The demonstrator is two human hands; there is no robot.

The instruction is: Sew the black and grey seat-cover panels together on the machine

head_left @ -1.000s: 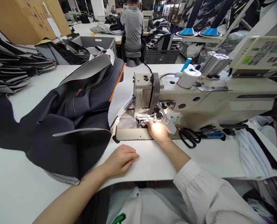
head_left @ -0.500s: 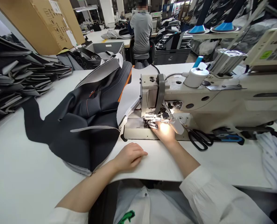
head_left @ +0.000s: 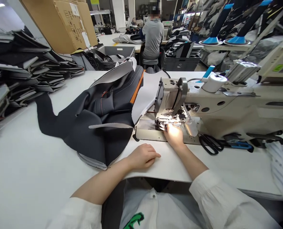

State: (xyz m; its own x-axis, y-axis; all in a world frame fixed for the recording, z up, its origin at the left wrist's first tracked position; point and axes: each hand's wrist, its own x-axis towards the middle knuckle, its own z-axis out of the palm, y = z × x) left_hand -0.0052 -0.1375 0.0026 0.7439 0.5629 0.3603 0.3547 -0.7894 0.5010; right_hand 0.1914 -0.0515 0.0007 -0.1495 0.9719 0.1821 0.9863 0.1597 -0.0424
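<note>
A sewing machine [head_left: 237,105] stands on the white table, its lamp lighting the needle area. My right hand [head_left: 175,135] reaches in beside the presser foot [head_left: 161,124]; its fingertips are partly hidden by the machine and washed out by glare, so what they touch cannot be made out. My left hand [head_left: 145,156] rests on the table in front of the machine bed, fingers curled loosely together and the index finger pointing right, with nothing visible in it. Left of the machine lies a black fabric cover [head_left: 84,127] with grey edges and an orange strip [head_left: 138,86].
Black-handled scissors [head_left: 211,144] lie right of my right hand. Stacked fabric pieces [head_left: 24,70] and a cardboard box [head_left: 67,25] stand at the left. Grey crates [head_left: 181,63] and a seated person [head_left: 153,38] are behind. A white thread spool [head_left: 214,83] sits on the machine.
The view has shifted, so the machine, fabric and hands appear further right. Both hands keep nearly the same place relative to the machine.
</note>
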